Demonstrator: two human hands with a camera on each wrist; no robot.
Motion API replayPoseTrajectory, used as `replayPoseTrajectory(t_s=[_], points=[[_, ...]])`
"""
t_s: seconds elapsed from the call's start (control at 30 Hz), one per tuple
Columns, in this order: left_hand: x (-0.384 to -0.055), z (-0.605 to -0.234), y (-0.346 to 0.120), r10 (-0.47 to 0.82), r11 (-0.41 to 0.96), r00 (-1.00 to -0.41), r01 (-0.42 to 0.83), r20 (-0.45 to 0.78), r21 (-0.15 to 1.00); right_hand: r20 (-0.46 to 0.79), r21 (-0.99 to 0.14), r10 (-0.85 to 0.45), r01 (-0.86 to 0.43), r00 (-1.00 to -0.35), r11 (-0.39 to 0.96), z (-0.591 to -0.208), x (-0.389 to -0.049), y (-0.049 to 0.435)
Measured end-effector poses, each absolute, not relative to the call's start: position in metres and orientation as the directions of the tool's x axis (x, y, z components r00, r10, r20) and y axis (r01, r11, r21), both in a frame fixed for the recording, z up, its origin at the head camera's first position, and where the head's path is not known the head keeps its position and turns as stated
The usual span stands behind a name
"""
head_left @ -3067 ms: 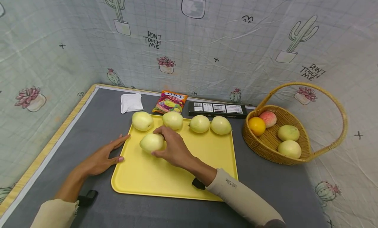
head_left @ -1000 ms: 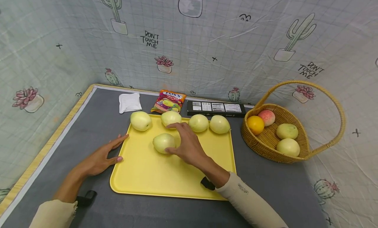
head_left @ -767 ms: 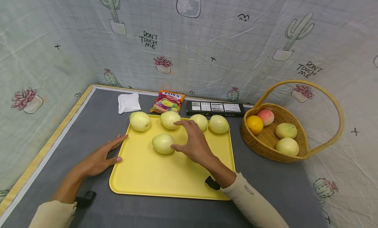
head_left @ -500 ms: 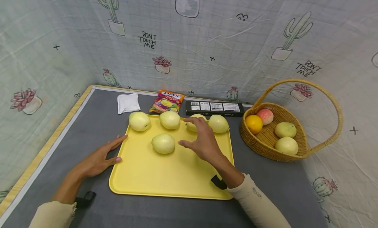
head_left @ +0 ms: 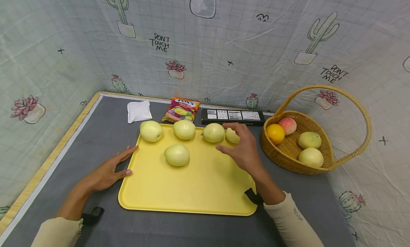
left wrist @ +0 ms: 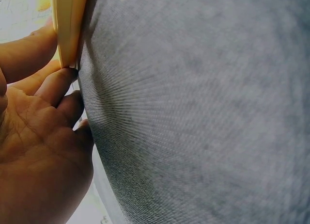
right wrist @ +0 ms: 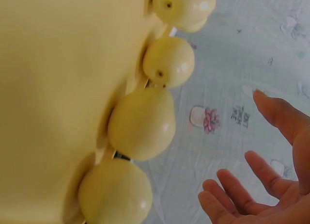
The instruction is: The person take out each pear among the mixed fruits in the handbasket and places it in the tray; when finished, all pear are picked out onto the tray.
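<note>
A yellow tray point(head_left: 185, 193) lies on the dark table, bearing several pale yellow-green, pear-like fruits. Along its back edge sit a left fruit point(head_left: 151, 131), a second point(head_left: 184, 129), a third point(head_left: 213, 132) and a right one point(head_left: 232, 136), partly hidden behind my fingers. Another fruit point(head_left: 177, 155) rests by itself in front of that row. My right hand point(head_left: 241, 147) hovers above the tray's right side, fingers spread and holding nothing; the right wrist view shows the hand point(right wrist: 271, 180) apart from the fruits. With relaxed, extended fingers, my left hand point(head_left: 104, 174) touches the tray's left rim.
A wicker basket point(head_left: 282, 161) stands to the right, holding an orange point(head_left: 275, 133), a peach point(head_left: 287, 126) and two pale green fruits. Behind the tray lie a white packet point(head_left: 139, 111), a Fox's candy bag point(head_left: 181, 109) and a black box point(head_left: 232, 117). A printed cloth hangs behind.
My right hand moved a fruit rightward to the tray's middle, let go of it, and shifted right toward the rightmost back fruit. The left hand stayed at the tray's left rim.
</note>
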State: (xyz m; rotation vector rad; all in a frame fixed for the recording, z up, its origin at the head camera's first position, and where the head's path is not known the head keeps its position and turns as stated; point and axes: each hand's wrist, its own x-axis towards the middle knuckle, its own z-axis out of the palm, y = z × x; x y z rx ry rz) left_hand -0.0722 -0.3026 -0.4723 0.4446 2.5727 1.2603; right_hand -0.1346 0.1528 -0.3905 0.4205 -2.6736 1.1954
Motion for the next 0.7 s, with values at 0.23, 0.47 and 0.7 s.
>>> replayPoseTrajectory(t_s=[0.23, 0.47, 0.7], points=[[-0.072, -0.472, -0.303, 0.370, 0.587, -0.925, 0.164, -0.082, 0.793, 0.262, -0.725, -0.120, -0.277, -0.958, 0.631, -0.388, -0.133, 0.178], [-0.072, -0.472, -0.303, 0.366, 0.589, -0.926, 0.150, -0.097, 0.794, 0.287, -0.740, -0.040, -0.248, -0.957, 0.625, -0.387, -0.128, 0.205], [-0.073, -0.472, -0.302, 0.367, 0.584, -0.926, 0.160, -0.083, 0.796, 0.275, -0.777, 0.062, -0.184, -0.959, 0.602, -0.385, -0.128, 0.232]])
